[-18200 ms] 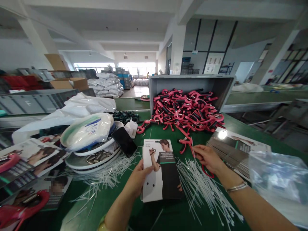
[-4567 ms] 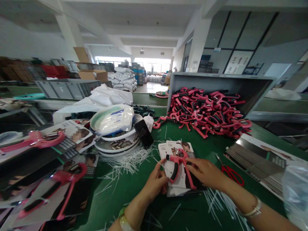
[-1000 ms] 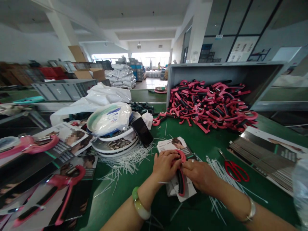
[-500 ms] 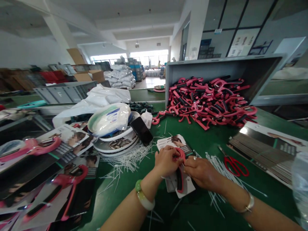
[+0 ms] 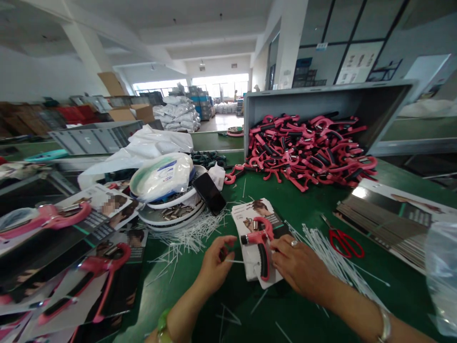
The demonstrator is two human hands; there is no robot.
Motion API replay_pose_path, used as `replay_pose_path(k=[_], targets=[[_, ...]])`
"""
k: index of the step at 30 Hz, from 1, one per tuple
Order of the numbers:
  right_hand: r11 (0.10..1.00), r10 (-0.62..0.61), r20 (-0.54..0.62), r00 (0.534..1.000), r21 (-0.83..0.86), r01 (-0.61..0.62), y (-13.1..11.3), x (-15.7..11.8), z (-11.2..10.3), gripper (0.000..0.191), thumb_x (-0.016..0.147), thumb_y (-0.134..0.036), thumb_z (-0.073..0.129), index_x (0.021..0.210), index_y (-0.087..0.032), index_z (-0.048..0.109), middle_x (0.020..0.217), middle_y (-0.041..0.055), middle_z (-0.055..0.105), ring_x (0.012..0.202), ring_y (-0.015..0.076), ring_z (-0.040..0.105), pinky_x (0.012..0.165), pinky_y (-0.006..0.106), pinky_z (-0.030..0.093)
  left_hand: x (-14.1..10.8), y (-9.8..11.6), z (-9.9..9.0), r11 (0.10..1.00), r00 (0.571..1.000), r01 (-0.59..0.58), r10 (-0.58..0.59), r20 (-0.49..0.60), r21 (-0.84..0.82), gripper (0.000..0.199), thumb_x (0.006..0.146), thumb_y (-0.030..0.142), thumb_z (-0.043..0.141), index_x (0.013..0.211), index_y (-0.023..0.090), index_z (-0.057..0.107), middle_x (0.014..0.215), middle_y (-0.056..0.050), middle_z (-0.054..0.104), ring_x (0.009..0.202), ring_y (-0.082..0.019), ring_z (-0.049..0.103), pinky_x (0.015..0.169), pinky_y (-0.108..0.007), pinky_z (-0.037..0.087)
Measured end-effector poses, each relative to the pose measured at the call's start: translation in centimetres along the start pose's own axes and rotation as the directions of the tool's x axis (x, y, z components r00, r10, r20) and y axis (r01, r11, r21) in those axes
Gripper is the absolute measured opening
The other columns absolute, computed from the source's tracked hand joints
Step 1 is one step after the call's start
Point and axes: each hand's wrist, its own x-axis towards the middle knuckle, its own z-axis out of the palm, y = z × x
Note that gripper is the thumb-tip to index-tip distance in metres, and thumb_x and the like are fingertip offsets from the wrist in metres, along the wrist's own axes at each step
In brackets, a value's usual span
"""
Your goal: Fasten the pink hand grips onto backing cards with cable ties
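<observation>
A smooth pink grip (image 5: 254, 237) with black padding (image 5: 264, 261) lies on flat printed cards (image 5: 251, 261), between left hand (image 5: 216, 262) and right hand (image 5: 299, 263). The right clamps its side; the left, half-curled, meets a thin white tie (image 5: 236, 261), I cannot tell if pinched. Before, the left covered the grip; now it is apart.

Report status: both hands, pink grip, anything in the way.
Left hand at white tie, hold unclear. Right hand at pink grip, apparently hiding part of it. Grip lies on cards. Red scissors apart, to the right.
</observation>
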Motion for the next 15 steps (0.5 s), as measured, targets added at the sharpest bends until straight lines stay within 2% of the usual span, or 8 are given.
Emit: replay_pose_path(k=[2,4,7,8,11,13,15], targets=[[0.999,0.006,-0.057,0.998,0.051,-0.003,-0.3,0.0,0.5,0.015,0.084,-0.013,0.047,0.087,-0.017,0.061,0.099,0.0080,0.062,0.090,0.0224,0.054,0.074,0.037,0.046,-1.8,-0.1,-0.1,0.983,0.978,0.092,-0.059,0.201,-0.160,0.035,0.071,0.025,0.064,0.105,0.017,0.061,0.088,-0.005,0.064,0.063,-0.010,0.054,0.058,-0.022,0.045],[0.994,0.025,-0.126,0.992,0.108,-0.011,-0.7,0.1,0.7,0.015,0.087,-0.015,0.043,0.090,-0.017,0.058,0.096,0.0083,0.062,0.089,0.0213,0.054,0.074,0.036,0.046,-2.8,0.0,0.5,0.945,0.959,0.177,-0.104,0.264,-0.273,0.035,0.072,0.033,0.066,0.102,0.015,0.062,0.084,-0.006,0.066,0.063,-0.011,0.056,0.057,-0.022,0.046],[0.978,0.074,-0.211,0.975,0.206,-0.029,-1.4,0.6,0.8,0.015,0.090,-0.016,0.040,0.092,-0.016,0.055,0.093,0.0079,0.063,0.087,0.0195,0.055,0.075,0.033,0.044,-2.6,0.2,1.7,0.948,0.980,0.180,-0.149,0.133,-0.263,0.029,0.077,0.040,0.061,0.089,0.015,0.067,0.071,-0.003,0.066,0.056,-0.010,0.054,0.054,-0.022,0.046],[0.970,0.097,-0.217,0.971,0.240,-0.043,-1.6,0.9,0.9,0.015,0.090,-0.017,0.039,0.091,-0.017,0.054,0.090,0.0072,0.063,0.086,0.0187,0.056,0.074,0.032,0.044,-2.3,0.3,2.0,0.967,0.990,0.134,-0.120,0.078,-0.218,0.026,0.079,0.039,0.059,0.084,0.015,0.068,0.070,-0.003,0.065,0.056,-0.010,0.054,0.054,-0.022,0.046],[0.945,0.176,-0.182,0.967,0.307,-0.114,-2.1,1.7,1.1,0.017,0.092,-0.022,0.038,0.085,-0.018,0.054,0.079,0.0045,0.062,0.075,0.0167,0.056,0.067,0.029,0.043,-1.5,0.7,2.3,0.995,0.996,-0.087,0.085,-0.038,-0.054,0.020,0.080,0.034,0.060,0.076,0.017,0.069,0.073,-0.003,0.065,0.068,-0.013,0.058,0.064,-0.024,0.048],[0.937,0.218,-0.175,0.960,0.312,-0.156,-2.4,2.1,1.4,0.019,0.092,-0.024,0.039,0.082,-0.019,0.055,0.074,0.0036,0.061,0.071,0.0163,0.056,0.063,0.027,0.042,-1.3,0.9,2.3,0.985,0.984,-0.169,0.170,-0.047,0.023,0.017,0.081,0.031,0.059,0.077,0.018,0.069,0.074,-0.003,0.066,0.071,-0.013,0.059,0.066,-0.023,0.048],[0.936,0.238,-0.192,0.952,0.306,-0.173,-2.6,2.2,1.7,0.020,0.092,-0.026,0.041,0.083,-0.019,0.057,0.074,0.0039,0.062,0.071,0.0165,0.057,0.063,0.027,0.042,-1.3,0.9,2.2,0.978,0.979,-0.196,0.199,-0.038,0.078,0.015,0.082,0.030,0.058,0.082,0.020,0.070,0.074,-0.002,0.066,0.068,-0.012,0.059,0.064,-0.021,0.047]])
